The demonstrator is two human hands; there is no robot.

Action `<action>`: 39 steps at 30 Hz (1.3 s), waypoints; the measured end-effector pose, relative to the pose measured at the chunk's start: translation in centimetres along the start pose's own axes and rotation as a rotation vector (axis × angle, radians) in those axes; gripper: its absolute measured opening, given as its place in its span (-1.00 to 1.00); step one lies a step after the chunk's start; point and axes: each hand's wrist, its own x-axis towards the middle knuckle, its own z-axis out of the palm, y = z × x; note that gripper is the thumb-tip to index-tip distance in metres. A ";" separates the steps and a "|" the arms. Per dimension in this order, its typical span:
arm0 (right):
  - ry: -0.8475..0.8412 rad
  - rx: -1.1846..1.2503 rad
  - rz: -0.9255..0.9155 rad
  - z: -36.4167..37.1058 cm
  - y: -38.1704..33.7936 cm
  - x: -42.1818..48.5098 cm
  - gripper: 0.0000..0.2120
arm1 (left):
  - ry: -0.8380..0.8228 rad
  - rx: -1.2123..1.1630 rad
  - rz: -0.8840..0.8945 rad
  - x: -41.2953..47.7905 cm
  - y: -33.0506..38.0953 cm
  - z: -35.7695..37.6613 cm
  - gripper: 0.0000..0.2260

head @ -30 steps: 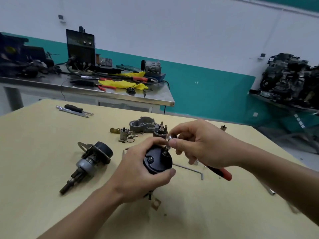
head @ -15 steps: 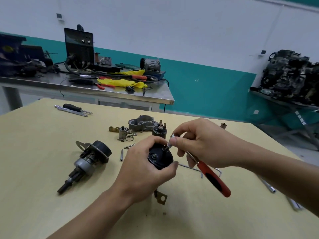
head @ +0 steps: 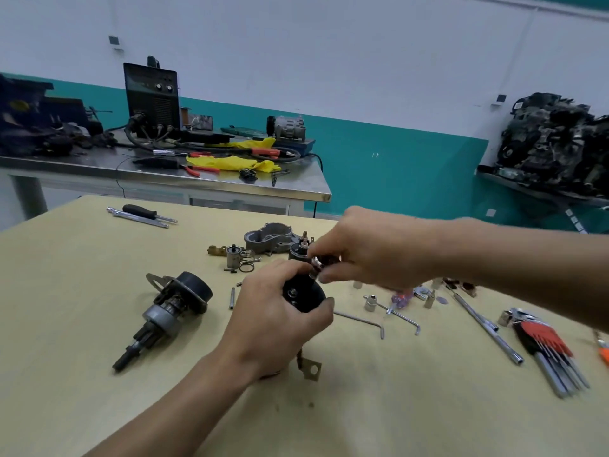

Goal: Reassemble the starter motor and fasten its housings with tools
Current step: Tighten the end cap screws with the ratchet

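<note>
Motor body: I see a black cylinder (head: 304,296) with a smooth, matt, round end face, held just above the tabletop (head: 66,291) at the middle of my view. 1 small bolt head shows on that face.
Left hand: the left hand (head: 273,328) wraps its fingers round the black body from below and grips it. It covers most of the cylinder's side.
Right hand: the right hand (head: 379,255) has its fingers curled, pinching a small chrome tool tip (head: 317,267) set against the body's upper rim. This spot is blurred and the hand hides the rest of the tool.
Brass tab: a flat tab (head: 311,369) with 1 hole hangs on a dark lead under the body. I cannot tell whether it touches the wood.
Drive assembly: left of the hands lies a geared dark shaft (head: 168,311) with a grey metal collar, a thin plate and a black round cap.
Cast housing: a rough grey hollow casting (head: 268,240) sits beyond the hands. I cannot make out what is in it.
Hex keys: steel keys fan out of a red holder (head: 547,344) at the right, with blurred ends.
Tabletop: pale wood, matt, with dark smudges.
</note>
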 end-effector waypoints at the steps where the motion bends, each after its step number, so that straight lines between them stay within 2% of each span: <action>1: -0.012 -0.134 -0.121 -0.3 0.3 0.0 -0.79 | -0.009 -0.005 -0.002 0.1 -0.1 -0.2 -0.80; 3: -0.028 -0.348 -0.307 -0.7 0.9 0.3 -0.70 | -0.037 -0.022 -0.001 0.3 -0.1 -0.3 -0.83; 5: -0.021 -0.330 -0.295 -0.6 1.3 0.6 -0.71 | -0.039 -0.034 0.000 0.2 -0.2 -0.2 -0.82; 7: -0.009 -0.092 -0.077 -0.3 1.0 0.9 -0.77 | -0.021 -0.019 -0.004 0.1 -0.2 0.0 -0.74; 10: -0.031 0.293 0.337 0.4 0.2 1.4 -0.66 | -0.012 0.001 0.002 -0.2 -0.1 0.3 -0.65; 11: -0.033 0.352 0.407 0.5 -0.1 1.4 -0.64 | -0.014 0.000 0.006 -0.2 -0.1 0.3 -0.66; 12: -0.022 0.326 0.398 0.5 -0.3 1.4 -0.65 | -0.017 -0.007 0.010 -0.2 0.0 0.2 -0.68; 14: 0.003 0.078 0.203 0.3 -0.2 1.2 -0.71 | -0.020 -0.022 0.010 -0.1 -0.2 0.0 -0.76; 16: -0.036 -0.247 -0.074 -0.3 -0.1 0.6 -0.77 | -0.040 -0.025 0.004 0.2 -0.2 -0.3 -0.80; 18: -0.074 -0.531 -0.303 -0.8 0.6 0.5 -0.68 | -0.069 -0.045 0.011 0.4 -0.3 -0.6 -0.83; 20: -0.048 -0.535 -0.351 -0.7 1.2 0.5 -0.67 | -0.078 -0.048 0.022 0.5 -0.2 -0.6 -0.84; 22: -0.005 -0.258 -0.164 -0.3 1.0 0.7 -0.73 | -0.061 -0.029 0.022 0.4 -0.3 -0.4 -0.84; 25: 0.000 0.273 0.286 0.6 0.1 1.3 -0.73 | -0.052 -0.013 0.029 0.4 -0.4 -0.2 -0.76; 27: -0.020 0.427 0.439 0.7 -0.6 1.5 -0.69 | -0.063 -0.012 0.031 0.2 -0.5 -0.2 -0.70; 29: 0.008 0.175 0.302 0.6 -0.5 1.4 -0.70 | -0.062 -0.047 0.028 0.2 -0.5 -0.3 -0.75; 32: 0.033 -0.408 -0.152 0.0 0.0 0.3 -0.74 | -0.083 -0.063 0.016 0.6 -0.5 -0.5 -0.74; 34: 0.009 -0.558 -0.339 -0.1 0.8 -0.1 -0.68 | -0.105 -0.046 0.026 0.6 -0.6 -0.5 -0.68; 36: 0.043 -0.372 -0.262 0.2 1.0 0.0 -0.70 | -0.096 -0.044 0.030 0.5 -0.6 -0.6 -0.70; 39: 0.094 0.143 0.107 1.0 0.5 0.4 -0.74 | -0.078 -0.049 0.056 0.2 -0.4 -0.5 -0.68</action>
